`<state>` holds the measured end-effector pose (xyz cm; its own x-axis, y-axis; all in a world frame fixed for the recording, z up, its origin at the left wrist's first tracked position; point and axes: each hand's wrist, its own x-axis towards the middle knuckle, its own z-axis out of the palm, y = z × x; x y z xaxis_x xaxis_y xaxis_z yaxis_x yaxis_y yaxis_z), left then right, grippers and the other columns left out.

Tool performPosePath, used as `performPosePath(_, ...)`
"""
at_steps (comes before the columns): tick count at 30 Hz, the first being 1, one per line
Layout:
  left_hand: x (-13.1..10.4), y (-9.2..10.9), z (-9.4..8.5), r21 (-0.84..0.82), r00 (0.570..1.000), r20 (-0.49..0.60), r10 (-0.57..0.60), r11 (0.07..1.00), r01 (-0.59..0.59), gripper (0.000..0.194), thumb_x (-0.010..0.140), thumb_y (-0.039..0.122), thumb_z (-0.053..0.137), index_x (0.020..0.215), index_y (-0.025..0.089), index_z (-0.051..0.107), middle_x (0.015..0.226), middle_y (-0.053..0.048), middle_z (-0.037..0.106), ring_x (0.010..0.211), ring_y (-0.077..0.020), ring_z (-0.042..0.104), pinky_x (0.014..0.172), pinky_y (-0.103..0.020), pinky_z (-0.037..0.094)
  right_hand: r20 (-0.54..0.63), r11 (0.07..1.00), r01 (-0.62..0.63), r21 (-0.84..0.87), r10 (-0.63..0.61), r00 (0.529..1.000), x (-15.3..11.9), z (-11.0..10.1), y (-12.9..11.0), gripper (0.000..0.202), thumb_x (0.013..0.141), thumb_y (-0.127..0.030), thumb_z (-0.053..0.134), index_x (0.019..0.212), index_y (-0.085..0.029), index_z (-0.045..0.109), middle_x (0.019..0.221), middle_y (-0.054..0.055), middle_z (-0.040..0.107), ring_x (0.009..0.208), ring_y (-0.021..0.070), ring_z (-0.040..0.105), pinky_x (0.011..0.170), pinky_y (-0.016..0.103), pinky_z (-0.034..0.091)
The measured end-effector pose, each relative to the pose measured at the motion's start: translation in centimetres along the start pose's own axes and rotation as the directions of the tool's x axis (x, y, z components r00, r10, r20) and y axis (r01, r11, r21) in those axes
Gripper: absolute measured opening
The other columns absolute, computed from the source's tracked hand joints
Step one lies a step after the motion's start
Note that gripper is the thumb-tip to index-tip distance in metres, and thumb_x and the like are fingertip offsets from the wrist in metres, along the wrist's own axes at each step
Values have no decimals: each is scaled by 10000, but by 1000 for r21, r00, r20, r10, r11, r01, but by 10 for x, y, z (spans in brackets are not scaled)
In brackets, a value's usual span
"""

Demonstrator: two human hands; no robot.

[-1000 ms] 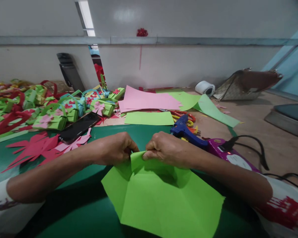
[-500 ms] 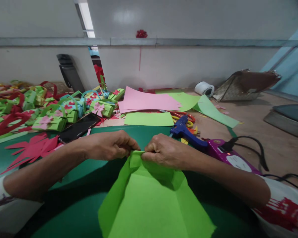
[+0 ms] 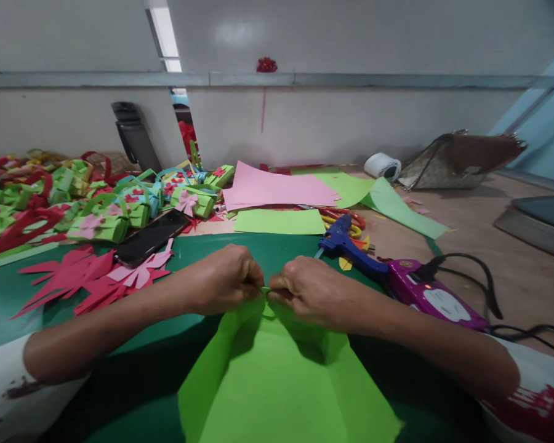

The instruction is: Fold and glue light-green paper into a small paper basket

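Note:
A large sheet of bright green paper, creased along its sides, stretches from my hands down to the bottom edge of the view. My left hand pinches its far edge, fingers curled together. Right beside it, my right hand grips the same edge between thumb and bent fingers. The two sets of fingertips nearly touch, and they hide part of the fold between them. Under the paper lies a dark green surface.
Beyond my right hand lie a blue glue gun and a purple power strip with cables. Red paper cutouts, a phone and small green paper bags are at left. Pink sheets lie at the back.
My left hand has shifted slightly right and down, closer to my right hand, which has also lowered a little. The paper's far edge is now more covered by my fingers.

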<state>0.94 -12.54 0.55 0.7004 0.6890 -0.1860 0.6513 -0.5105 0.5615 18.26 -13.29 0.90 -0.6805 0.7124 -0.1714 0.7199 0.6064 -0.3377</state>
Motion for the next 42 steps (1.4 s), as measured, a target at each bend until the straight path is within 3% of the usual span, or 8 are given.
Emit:
performPosePath(8,4,-8,-6,8,999,16,-33,999,33,141,681,141,483,612,127,605,501,41,432,468,-75,317,440,-212,214,-18,999,-12,-52,11,1000,-1,-2,6,251,740,-171,494,495,-176,443,451,-43,313,457,90,268,472,274,180)
performPosePath(13,15,-2,2,-18,999,35,-22,1000,23,103,632,128,512,534,128,546,484,58,317,477,-69,261,430,-210,191,-11,999,-14,-39,14,1000,-1,-1,3,201,699,-154,492,503,-179,452,458,-43,331,452,89,283,470,270,193)
performPosePath(18,8,-6,0,-8,997,40,-59,998,60,112,589,101,479,491,145,444,482,63,251,459,-65,235,408,-207,169,-24,1000,19,-2,-19,1000,-2,-1,8,243,704,-172,487,477,-176,401,453,-56,252,450,82,250,467,272,182)
performPosePath(26,-3,-17,-10,8,989,73,-125,992,124,119,646,161,485,584,126,581,466,46,392,421,-74,299,379,-194,203,-41,999,33,32,-31,999,-4,-3,12,272,718,-170,494,471,-166,379,468,-64,238,457,71,235,473,273,167)
performPosePath(31,3,-8,-5,-11,998,41,-58,998,58,121,668,176,518,641,120,623,516,39,436,486,-77,333,434,-187,236,-45,999,15,39,-13,999,-2,-3,8,285,692,-157,512,468,-172,335,454,-62,240,468,77,245,481,275,168)
performPosePath(34,9,-5,-1,-42,999,13,-31,999,31,104,640,126,500,585,123,588,494,51,380,485,-69,305,436,-189,216,-40,998,9,55,-7,999,0,-3,8,279,685,-151,512,483,-177,321,460,-64,239,468,76,247,475,274,161)
performPosePath(42,3,-17,-5,-147,989,-25,-147,979,142,169,697,234,528,580,128,588,469,46,384,447,-74,310,406,-195,224,-28,982,-21,188,27,999,-5,-9,16,232,675,-109,425,509,-179,279,495,-71,197,446,60,183,438,269,119)
